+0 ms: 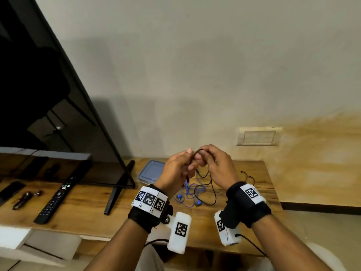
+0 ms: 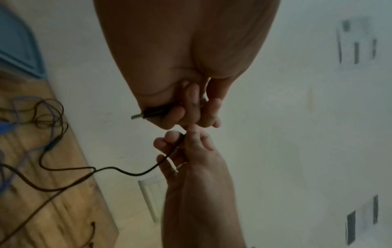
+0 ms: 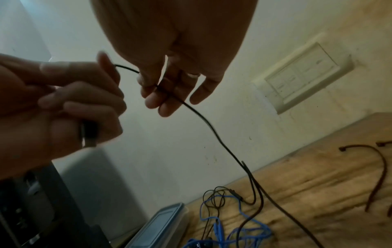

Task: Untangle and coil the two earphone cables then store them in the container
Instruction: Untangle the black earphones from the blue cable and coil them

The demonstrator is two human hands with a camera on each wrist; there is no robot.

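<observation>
Both hands are raised above the wooden table (image 1: 259, 192). My left hand (image 1: 190, 164) grips the plug end (image 2: 146, 115) of the black earphone cable (image 1: 213, 189) in its curled fingers. A short way along, my right hand (image 1: 203, 156) pinches the same cable (image 3: 212, 127) between thumb and fingers. From there the cable hangs down to the table, where it overlaps the blue earphones (image 1: 187, 194), which lie in a loose tangle (image 3: 239, 234). The container with a blue-grey lid (image 1: 151, 171) sits shut behind my left hand, near the wall.
A large TV (image 1: 58, 94) on a black stand (image 1: 117, 190) fills the left. A remote (image 1: 55, 200) and small dark items lie left of it. Thin reddish wire pieces (image 1: 248, 176) lie at the right rear. A wall switch plate (image 1: 257, 136) is behind.
</observation>
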